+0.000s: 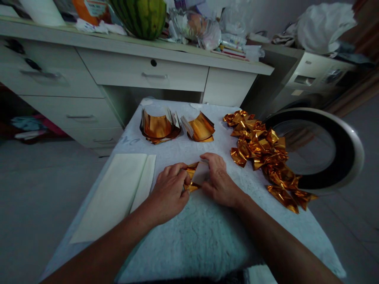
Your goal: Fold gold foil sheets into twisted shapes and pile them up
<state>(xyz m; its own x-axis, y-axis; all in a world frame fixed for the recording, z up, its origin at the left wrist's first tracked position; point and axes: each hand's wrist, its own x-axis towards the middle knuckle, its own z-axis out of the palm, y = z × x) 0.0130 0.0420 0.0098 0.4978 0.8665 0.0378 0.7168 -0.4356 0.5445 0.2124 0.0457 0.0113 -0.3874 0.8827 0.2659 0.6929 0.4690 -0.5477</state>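
A sheet of gold foil paper (pixel 202 173) with a pale back lies partly folded on the cloth-covered table. My left hand (pixel 172 188) grips its left side between curled fingers. My right hand (pixel 218 177) closes on its right edge, the pale side showing between the two hands. Beyond them stand two curved stacks of gold foil sheets, a larger one (pixel 158 126) and a smaller one (pixel 201 126). Folded gold foil pieces (pixel 257 146) form a heap to the right of my right hand. My fingertips hide parts of the sheet's edges.
Folded white paper (pixel 114 193) lies left of my left arm. Behind the table (pixel 189 236) runs a white drawer desk (pixel 124 69) bearing a watermelon (pixel 140 17) and a glass bowl (pixel 192 27). At the right, a washing machine's open round door (pixel 351 152) stands close to the table edge.
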